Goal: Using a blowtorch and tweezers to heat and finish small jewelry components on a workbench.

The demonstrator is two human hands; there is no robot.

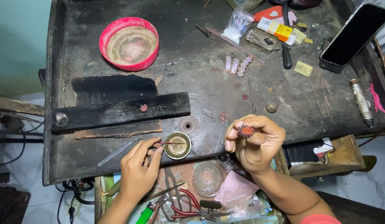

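One brass dish (177, 145); one red bowl (129, 43)

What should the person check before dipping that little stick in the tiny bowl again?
1. Thin stick pinched in the left hand: ok.
2. Stick's tip over the small brass bowl: ok.
3. Round beaded ornament gripped by the right hand: ok.
4. Ornament turned towards the camera: ok.
5. Anything left in the bowl: cannot tell.
6. Ornament close to the stick: not ok, they are apart.
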